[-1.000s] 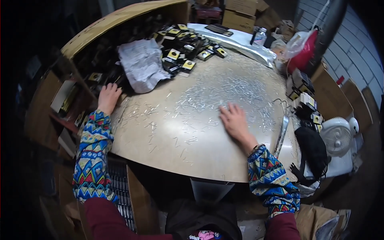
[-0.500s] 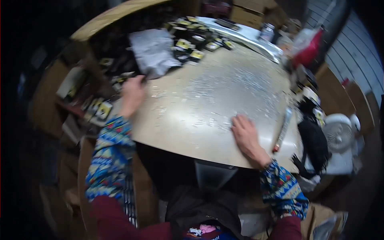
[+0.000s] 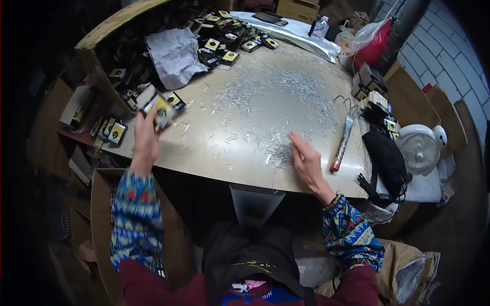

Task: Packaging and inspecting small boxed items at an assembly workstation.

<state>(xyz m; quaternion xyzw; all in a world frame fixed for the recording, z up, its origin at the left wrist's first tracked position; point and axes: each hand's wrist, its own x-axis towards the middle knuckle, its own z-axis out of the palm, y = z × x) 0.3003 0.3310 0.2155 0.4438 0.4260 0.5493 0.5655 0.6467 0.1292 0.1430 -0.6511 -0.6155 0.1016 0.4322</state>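
Blurry yellow-black box (image 3: 164, 112) in left hand (image 3: 145, 138)

Wire pins (image 3: 305, 80) on tabletop (image 3: 201, 166) before you, one pile just left of your right hand (image 3: 308, 166). Small box (image 3: 163, 109) in your left hand (image 3: 147, 138); paper sheet (image 3: 176, 57) behind it, beside heaped boxes (image 3: 229, 57). Rightward: hook tool (image 3: 344, 140), bag (image 3: 385, 160), then fan (image 3: 418, 148).

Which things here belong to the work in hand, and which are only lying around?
Likely in the work:
left hand, holding a small box;
right hand, beside a pile of metal wires.

Lying around, it seems:
fan;
bottle;
black bag.
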